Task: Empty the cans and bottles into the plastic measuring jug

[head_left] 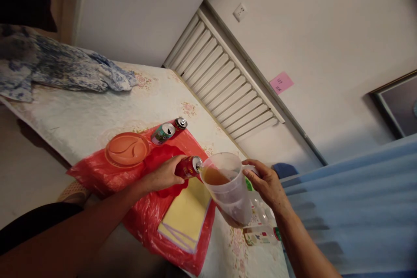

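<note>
My left hand (167, 175) is wrapped round a red can (188, 167), which is tilted with its opening at the rim of a clear plastic pitcher (230, 195). A thin stream seems to run from the can into the pitcher. Brown liquid shows inside the tilted pitcher. At its right side, my right hand (265, 182) is closed on the handle. Beneath the can lie a red scalloped dish (159, 156) and a folded yellow cloth (187, 215), both on a red plastic sheet (143, 221).
An orange lidded container (127, 149), a green can (163, 134) and a dark red can (180, 124) stand on the table (163, 95). Bottles (262, 235) are at the right. Patterned fabric (74, 67) lies far left; a radiator (224, 78) lines the wall.
</note>
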The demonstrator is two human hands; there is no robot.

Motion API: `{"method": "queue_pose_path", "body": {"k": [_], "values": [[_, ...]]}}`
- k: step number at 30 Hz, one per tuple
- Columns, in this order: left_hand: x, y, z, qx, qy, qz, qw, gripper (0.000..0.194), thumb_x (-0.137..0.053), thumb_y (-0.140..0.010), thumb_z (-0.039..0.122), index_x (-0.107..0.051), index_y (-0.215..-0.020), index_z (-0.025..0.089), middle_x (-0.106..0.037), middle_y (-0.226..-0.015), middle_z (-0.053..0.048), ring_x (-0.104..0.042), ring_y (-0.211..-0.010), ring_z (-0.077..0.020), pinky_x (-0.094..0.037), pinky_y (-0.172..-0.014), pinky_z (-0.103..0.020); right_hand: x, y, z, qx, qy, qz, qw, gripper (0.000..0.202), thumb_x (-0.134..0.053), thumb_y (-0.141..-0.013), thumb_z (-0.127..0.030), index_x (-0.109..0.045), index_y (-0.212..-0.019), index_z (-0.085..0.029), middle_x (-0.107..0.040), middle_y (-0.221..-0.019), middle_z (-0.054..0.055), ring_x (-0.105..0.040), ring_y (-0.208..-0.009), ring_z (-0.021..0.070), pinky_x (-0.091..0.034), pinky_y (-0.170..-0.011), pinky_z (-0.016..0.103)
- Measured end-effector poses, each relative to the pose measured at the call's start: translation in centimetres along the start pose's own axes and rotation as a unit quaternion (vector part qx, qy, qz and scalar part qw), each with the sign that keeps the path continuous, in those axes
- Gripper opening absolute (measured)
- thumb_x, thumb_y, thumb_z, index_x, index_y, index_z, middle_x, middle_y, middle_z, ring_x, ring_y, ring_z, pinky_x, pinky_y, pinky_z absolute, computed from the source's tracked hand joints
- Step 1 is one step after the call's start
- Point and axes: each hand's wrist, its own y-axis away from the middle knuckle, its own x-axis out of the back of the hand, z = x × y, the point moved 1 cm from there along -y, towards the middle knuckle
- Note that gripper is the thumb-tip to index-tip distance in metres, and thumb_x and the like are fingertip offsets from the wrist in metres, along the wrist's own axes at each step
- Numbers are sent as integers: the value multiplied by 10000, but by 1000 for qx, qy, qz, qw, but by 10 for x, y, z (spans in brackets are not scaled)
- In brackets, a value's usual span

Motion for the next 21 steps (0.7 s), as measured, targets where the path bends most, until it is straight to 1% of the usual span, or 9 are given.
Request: {"method": "queue_pose_path", "body": {"k": [6, 10, 17, 21], "values": [[0, 0, 2, 4, 5, -2, 1000, 658, -657, -624, 108, -525, -1258, 223, -660, -1240, -78, -634, -1131, -264, -516, -951, -360, 0, -1, 0, 3, -5, 1, 1000, 409, -687, -760, -512, -704, -974, -163, -387, -551, -63, -340, -505, 100, -296, -471, 223], [1, 0, 2, 2, -7, 1, 1000, 650, -655, -619, 112, -532, -1250, 212, -656, -1243, -79, -624, -1146, -273, -509, -970, -375, 0, -1, -1, 4, -9, -2, 1000, 393, -690, -766, -492, -706, -982, -164, -390, -550, -66, -338, -497, 94, -285, -463, 214], [1, 0, 5, 5, -11, 1, 1000, 660, -648, -613, 113, -528, -1257, 201, -653, -1250, -91, -624, -1147, -276, -504, -977, -384, 2, 0, -3, 6, 1, -2, 1000, 387, -683, -774, -491, -706, -982, -166, -400, -531, -69, -382, -478, 101, -311, -468, 221], [1, 0, 4, 3, -11, 1, 1000, 656, -644, -618, 122, -529, -1258, 210, -655, -1255, -87, -623, -1151, -276, -501, -976, -383, 2, 0, -4, 9, 6, -4, 1000, 387, -678, -778, -492, -705, -985, -166, -400, -530, -69, -382, -477, 102, -309, -466, 222]]}}
